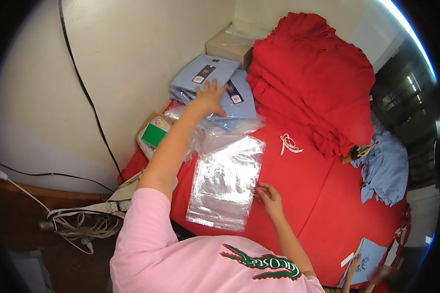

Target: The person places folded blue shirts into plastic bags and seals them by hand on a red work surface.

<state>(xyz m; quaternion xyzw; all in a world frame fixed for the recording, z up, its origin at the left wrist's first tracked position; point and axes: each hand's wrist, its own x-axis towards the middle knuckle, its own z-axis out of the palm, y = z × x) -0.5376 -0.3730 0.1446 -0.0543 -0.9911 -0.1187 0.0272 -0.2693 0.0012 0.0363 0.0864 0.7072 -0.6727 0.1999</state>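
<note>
My left hand (209, 99) reaches over folded light-blue garments (208, 73) at the far side, fingers spread and touching the upper ones. Dark tags (204, 74) lie on these garments, and crumpled clear plastic (220, 129) sits around their near side. A flat clear plastic bag (226, 183) lies in front of me, shining with glare. Beside its right edge is my right hand (270, 196), fingers loosely bent and partly apart; I see nothing held in it.
A large red cloth pile (313, 73) stands at the back right, by a box (230, 46). White string (290, 144) lies on the red cover (303, 195). Blue cloth (385, 166) and another person's hand (354, 264) are at right. A basket (151, 132) and cable coil (93, 224) are left.
</note>
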